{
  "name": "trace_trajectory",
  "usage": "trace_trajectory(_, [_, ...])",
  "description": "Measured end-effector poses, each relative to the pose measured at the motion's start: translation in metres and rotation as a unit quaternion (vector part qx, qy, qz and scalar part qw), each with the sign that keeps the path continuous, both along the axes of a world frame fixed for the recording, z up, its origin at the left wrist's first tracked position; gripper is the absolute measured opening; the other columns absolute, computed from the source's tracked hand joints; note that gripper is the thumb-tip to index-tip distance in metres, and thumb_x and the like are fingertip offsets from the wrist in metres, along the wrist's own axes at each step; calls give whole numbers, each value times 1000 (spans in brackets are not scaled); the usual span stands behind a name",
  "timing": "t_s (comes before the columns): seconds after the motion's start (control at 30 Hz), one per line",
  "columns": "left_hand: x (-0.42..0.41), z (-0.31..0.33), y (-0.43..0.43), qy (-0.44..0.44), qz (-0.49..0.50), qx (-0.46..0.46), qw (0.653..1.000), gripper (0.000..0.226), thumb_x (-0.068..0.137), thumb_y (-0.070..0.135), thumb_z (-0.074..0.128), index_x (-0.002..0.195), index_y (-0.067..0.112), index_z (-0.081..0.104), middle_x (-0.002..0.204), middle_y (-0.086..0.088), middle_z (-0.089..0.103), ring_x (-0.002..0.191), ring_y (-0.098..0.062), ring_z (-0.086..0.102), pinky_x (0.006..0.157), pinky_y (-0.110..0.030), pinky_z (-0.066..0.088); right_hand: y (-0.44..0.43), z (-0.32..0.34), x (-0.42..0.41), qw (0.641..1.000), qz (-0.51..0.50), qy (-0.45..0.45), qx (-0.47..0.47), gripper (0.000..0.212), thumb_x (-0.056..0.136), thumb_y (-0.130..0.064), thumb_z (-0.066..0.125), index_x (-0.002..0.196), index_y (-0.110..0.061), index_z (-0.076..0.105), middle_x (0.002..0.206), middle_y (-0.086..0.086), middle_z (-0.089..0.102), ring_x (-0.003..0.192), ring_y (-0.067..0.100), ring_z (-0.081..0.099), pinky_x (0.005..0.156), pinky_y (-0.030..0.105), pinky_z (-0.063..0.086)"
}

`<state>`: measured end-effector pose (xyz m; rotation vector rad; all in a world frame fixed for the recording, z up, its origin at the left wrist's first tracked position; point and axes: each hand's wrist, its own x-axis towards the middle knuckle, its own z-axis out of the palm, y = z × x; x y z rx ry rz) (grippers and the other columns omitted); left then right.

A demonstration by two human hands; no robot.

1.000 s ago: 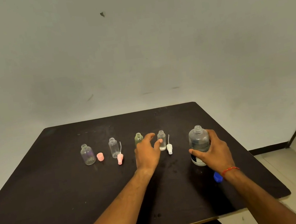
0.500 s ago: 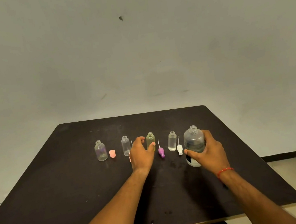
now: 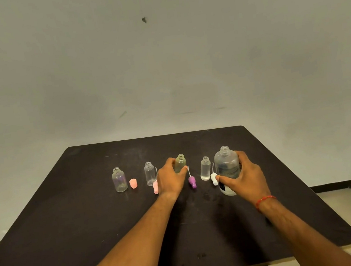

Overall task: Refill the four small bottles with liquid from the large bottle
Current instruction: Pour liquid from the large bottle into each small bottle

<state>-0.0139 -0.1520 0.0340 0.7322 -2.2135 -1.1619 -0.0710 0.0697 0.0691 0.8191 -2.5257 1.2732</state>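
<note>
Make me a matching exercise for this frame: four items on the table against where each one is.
1. large bottle
2. greenish small bottle
3. purple spray cap
4. pink cap

A. in the grip of the left hand
B. beside the leftmost small bottle
C. in the grip of the right hand
D. lying on the table between the hands

Pairs: 1-C, 2-A, 3-D, 4-B

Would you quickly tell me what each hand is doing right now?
Left hand: holding the small greenish clear plastic bottle.
Right hand: holding the large clear plastic bottle.
</note>
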Motion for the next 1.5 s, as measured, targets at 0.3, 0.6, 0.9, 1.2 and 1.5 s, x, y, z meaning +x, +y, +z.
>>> trace_trajectory(0.3, [27,23,4,74,-56,-30,995,32,90,27,74,121,26,66,104,14,67,96,-2,63,79,-9,46,-19,28,3,996,43,46,64,72,65,-51,82,128,-38,48,117,-12,63,102,12,62,87,33,56])
trace_trajectory(0.6, [47,35,5,92,-87,-37,991,43,89,29,75,130,26,63,115,12,68,103,-4,63,84,-8,47,-27,50,-1,967,22,132,217,80,69,-54,76,138,-40,39,120,-4,57,114,20,51,93,45,46])
trace_trajectory(0.9, [56,42,4,97,-100,-63,988,42,88,28,76,129,25,65,119,7,71,109,-9,65,92,-19,54,-32,61,3,944,18,190,270,79,72,-53,73,141,-41,36,119,-3,56,113,20,50,91,44,44])
trace_trajectory(1.2, [69,48,4,93,-93,-82,988,37,88,28,76,124,26,68,109,13,69,100,-3,62,76,1,38,-35,76,5,921,30,209,326,82,73,-55,71,143,-41,32,123,-2,53,117,20,47,94,44,40])
trace_trajectory(1.5, [75,49,7,100,-96,-78,987,34,89,29,75,122,27,69,103,18,66,96,-1,62,74,-1,42,-35,93,6,904,46,232,357,83,69,-58,72,141,-41,34,119,-4,53,116,18,46,94,45,41])
